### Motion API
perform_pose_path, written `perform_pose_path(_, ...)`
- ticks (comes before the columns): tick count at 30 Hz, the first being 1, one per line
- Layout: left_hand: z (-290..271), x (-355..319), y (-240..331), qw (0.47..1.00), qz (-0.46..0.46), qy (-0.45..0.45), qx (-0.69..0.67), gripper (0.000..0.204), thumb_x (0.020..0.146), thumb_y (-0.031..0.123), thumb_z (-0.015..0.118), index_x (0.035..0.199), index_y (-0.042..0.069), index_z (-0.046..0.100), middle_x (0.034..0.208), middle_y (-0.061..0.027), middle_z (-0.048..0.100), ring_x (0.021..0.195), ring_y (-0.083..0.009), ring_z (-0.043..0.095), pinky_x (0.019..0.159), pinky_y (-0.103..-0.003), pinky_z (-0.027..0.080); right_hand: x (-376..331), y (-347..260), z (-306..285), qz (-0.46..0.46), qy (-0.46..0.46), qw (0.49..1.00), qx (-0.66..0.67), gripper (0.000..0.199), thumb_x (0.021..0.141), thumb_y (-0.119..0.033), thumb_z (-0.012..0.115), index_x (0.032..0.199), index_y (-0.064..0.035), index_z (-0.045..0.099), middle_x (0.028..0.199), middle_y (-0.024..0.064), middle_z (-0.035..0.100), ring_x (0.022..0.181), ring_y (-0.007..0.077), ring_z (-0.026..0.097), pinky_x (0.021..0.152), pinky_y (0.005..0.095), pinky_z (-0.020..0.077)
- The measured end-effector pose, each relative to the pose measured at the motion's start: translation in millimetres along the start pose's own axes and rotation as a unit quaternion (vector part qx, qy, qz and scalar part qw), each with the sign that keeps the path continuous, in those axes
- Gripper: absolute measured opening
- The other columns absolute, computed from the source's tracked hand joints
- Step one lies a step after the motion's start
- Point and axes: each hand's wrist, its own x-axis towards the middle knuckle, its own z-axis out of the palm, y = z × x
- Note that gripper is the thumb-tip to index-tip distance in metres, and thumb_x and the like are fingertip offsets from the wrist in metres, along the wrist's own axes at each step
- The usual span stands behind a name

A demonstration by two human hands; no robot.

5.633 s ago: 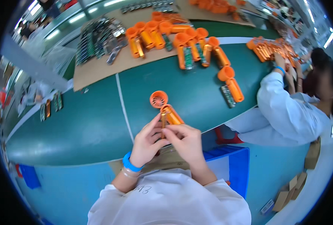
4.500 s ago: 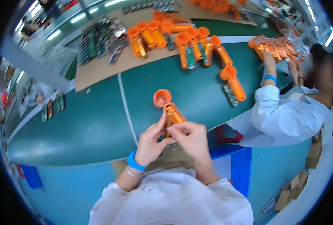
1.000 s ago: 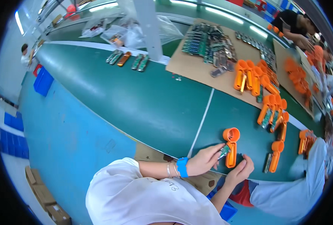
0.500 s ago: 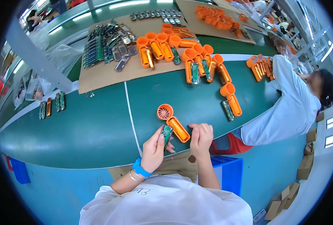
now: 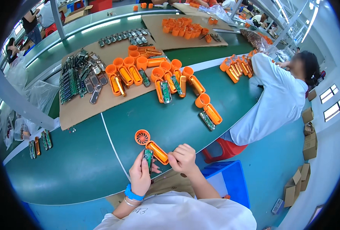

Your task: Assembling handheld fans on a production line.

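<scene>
My left hand [image 5: 141, 177] is closed around a green circuit board [image 5: 148, 156], its component side facing up. Touching or just beside the board lies an orange handheld fan housing [image 5: 157, 152], with a round slotted head and an open handle that has an orange cylinder inside. At the handle's lower end is my right hand [image 5: 183, 159], fingers curled in and thumb against the index finger. Whether it pinches anything small, or touches the housing, I cannot tell. Farther off on the green table [image 5: 82, 161] lies another orange housing [image 5: 213, 114] with a circuit board [image 5: 207, 120] alongside.
Several orange housings [image 5: 133, 75] and piled circuit boards [image 5: 68, 86] cover a cardboard sheet [image 5: 101, 102] at the back. A few boards [image 5: 46, 140] lie at the far left. On the right, a person in pale blue [image 5: 269, 96] sits beyond a blue bin [image 5: 237, 180].
The whole view has shifted, so the table items appear farther left and the hands lower. My right hand has come closer to the housing's lower end; my left still holds the board.
</scene>
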Motion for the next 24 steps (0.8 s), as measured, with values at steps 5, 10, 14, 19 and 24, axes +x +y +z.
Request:
perform_pose_path(5,-0.7,-0.1,1.5,1.000,0.002,0.003,-0.002,0.035,0.099,0.009,0.034,0.130,-0.006,0.042,0.093,-0.0129,0.060,0.071,-0.0146,0.061,0.061,-0.030,0.057,-0.8,-0.6,1.3,0.003,-0.002,1.000,0.005,0.007,0.069,-0.008,0.065,0.063,-0.0077,0.062,0.054,0.0025,0.047,0.047,0.0187,0.045,0.047,0.0315,0.0325)
perform_pose_path(10,-1.1,1.1,0.7,1.000,0.002,-0.005,-0.006,0.035,0.099,0.008,0.034,0.131,-0.006,0.041,0.092,-0.0129,0.060,0.069,-0.0148,0.062,0.062,-0.030,0.057,-0.9,-0.4,1.4,0.017,-0.005,1.000,0.001,0.007,0.071,-0.008,0.064,0.064,-0.0072,0.062,0.054,0.0027,0.047,0.048,0.0191,0.045,0.047,0.0317,0.0325)
perform_pose_path(14,-0.3,0.5,1.2,1.000,0.003,-0.001,-0.007,0.035,0.099,0.008,0.033,0.131,-0.006,0.041,0.092,-0.0129,0.059,0.069,-0.0150,0.062,0.062,-0.030,0.057,-0.5,-2.7,0.6,0.025,-0.007,1.000,-0.004,0.007,0.071,-0.006,0.063,0.064,-0.0067,0.062,0.055,0.0032,0.049,0.048,0.0194,0.046,0.047,0.0318,0.0340)
perform_pose_path(19,0.0,0.9,0.5,1.000,0.004,-0.002,-0.005,0.035,0.099,0.008,0.034,0.131,-0.006,0.040,0.092,-0.0132,0.059,0.071,-0.0153,0.062,0.062,-0.030,0.057,-0.7,-1.7,0.7,0.029,-0.008,1.000,-0.010,0.008,0.071,-0.006,0.063,0.064,-0.0063,0.061,0.055,0.0037,0.049,0.049,0.0195,0.047,0.048,0.0321,0.0346)
perform_pose_path(24,-0.8,-0.5,-0.8,1.000,0.006,0.003,-0.008,0.036,0.099,0.007,0.035,0.131,-0.007,0.040,0.093,-0.0136,0.059,0.070,-0.0155,0.062,0.063,-0.031,0.057,-2.0,-2.7,2.0,0.033,-0.003,0.999,-0.022,0.009,0.072,-0.006,0.062,0.063,-0.0056,0.061,0.054,0.0040,0.049,0.048,0.0197,0.048,0.047,0.0324,0.0345)
